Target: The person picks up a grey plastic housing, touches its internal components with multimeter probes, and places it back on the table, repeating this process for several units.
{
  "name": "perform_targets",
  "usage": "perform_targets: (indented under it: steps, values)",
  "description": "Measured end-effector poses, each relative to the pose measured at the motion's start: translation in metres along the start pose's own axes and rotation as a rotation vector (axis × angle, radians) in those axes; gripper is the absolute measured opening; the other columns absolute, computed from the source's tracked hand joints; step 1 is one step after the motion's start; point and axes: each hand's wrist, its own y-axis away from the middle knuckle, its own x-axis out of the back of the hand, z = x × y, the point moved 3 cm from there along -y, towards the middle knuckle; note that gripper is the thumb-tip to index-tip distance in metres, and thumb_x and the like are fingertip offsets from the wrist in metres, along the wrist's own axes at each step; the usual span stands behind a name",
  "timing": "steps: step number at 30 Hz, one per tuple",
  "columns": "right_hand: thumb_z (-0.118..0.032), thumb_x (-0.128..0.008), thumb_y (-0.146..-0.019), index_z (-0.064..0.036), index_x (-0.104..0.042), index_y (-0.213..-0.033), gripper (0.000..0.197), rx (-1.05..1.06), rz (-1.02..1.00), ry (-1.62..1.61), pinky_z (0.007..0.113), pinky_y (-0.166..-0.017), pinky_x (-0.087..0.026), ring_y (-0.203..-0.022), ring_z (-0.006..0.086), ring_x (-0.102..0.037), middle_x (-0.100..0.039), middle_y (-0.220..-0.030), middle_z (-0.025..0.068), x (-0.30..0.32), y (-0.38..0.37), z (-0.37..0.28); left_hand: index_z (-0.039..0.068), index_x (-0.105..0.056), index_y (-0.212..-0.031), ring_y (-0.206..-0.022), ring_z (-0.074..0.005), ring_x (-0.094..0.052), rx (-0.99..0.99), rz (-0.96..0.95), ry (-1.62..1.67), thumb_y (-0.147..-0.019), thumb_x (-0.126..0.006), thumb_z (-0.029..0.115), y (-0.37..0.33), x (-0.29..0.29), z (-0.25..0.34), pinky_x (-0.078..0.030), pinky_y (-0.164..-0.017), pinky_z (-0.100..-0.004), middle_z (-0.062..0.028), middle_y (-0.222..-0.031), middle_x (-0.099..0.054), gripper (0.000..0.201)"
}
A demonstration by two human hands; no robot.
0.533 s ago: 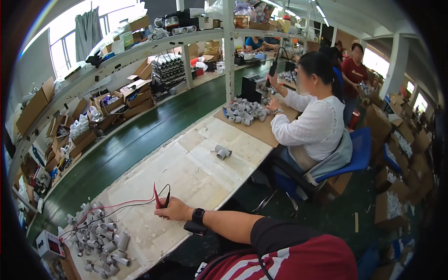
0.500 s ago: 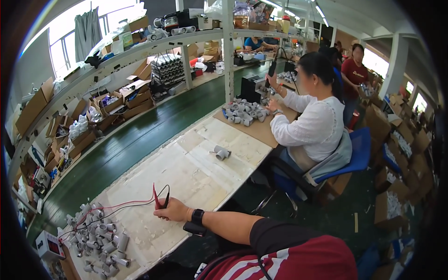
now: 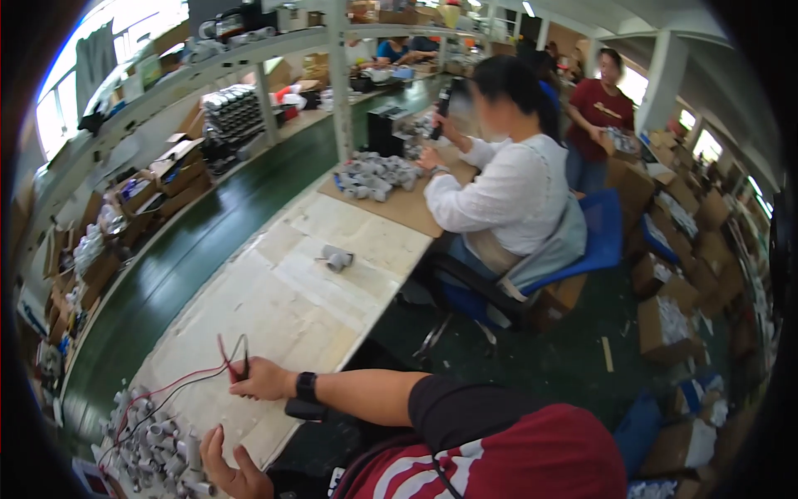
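Little has shifted since the earlier frame: the right hand (image 3: 262,378), at lower left of centre, still pinches the red and black test probes (image 3: 233,358) against the paper-covered tabletop (image 3: 291,291), leads trailing left. Now the left hand (image 3: 229,466) shows at the bottom edge, fingers spread beside the pile of grey fittings (image 3: 154,437), suggesting another piece is about to be tested. At upper centre, a seated co-worker in white (image 3: 507,191) handles similar fittings.

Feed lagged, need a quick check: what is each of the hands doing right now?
Left hand: open, fingers spread beside the pile of grey parts.
Right hand: closed on the red and black probes.
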Motion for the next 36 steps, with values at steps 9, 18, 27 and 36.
perform_targets:
  steps: [9,18,27,36]
  values:
    - [-0.017,-0.074,-0.087,-0.0042,-0.062,-0.083,0.019,0.077,0.016,0.128,0.028,-0.055,-0.049,-0.059,0.0111,-0.061,-0.063,-0.069,0.0031,0.006,0.006,-0.007,-0.005,-0.061,-0.121,-0.114,-0.0289,-0.059,0.364,-0.033,0.551,-0.099,-0.061,0.006,0.011,-0.084,-0.046,-0.046,-0.1,-0.036,-0.0155,-0.121,-0.061,0.025]
    - [-0.014,-0.073,-0.088,-0.0051,-0.061,-0.086,0.015,0.048,-0.005,0.1,0.027,-0.054,-0.048,-0.058,0.0104,-0.059,-0.063,-0.069,0.0022,0.005,0.004,-0.004,-0.004,-0.061,-0.117,-0.115,-0.0279,-0.057,0.327,-0.144,0.465,-0.099,-0.06,0.004,0.003,-0.071,-0.026,-0.046,-0.098,-0.0351,-0.0167,-0.128,-0.056,0.02]
    - [-0.015,-0.073,-0.089,-0.0049,-0.061,-0.085,0.016,0.045,-0.022,0.054,0.026,-0.053,-0.048,-0.058,0.0099,-0.058,-0.062,-0.068,0.0018,0.009,0.005,-0.006,-0.005,-0.062,-0.11,-0.114,-0.0353,-0.058,0.303,-0.197,0.335,-0.094,-0.063,0.004,-0.001,-0.072,-0.015,-0.048,-0.098,-0.0394,-0.0197,-0.123,-0.057,0.018]
    - [-0.015,-0.074,-0.082,-0.0016,-0.064,-0.081,0.016,0.058,0.009,0.078,0.033,-0.059,-0.05,-0.062,0.0161,-0.062,-0.065,-0.068,0.0084,0.008,0.006,-0.01,-0.004,-0.063,-0.108,-0.115,-0.0385,-0.056,0.257,-0.209,0.29,-0.094,-0.064,0.007,0.002,-0.077,-0.02,-0.047,-0.099,-0.0422,-0.0202,-0.123,-0.058,0.018]
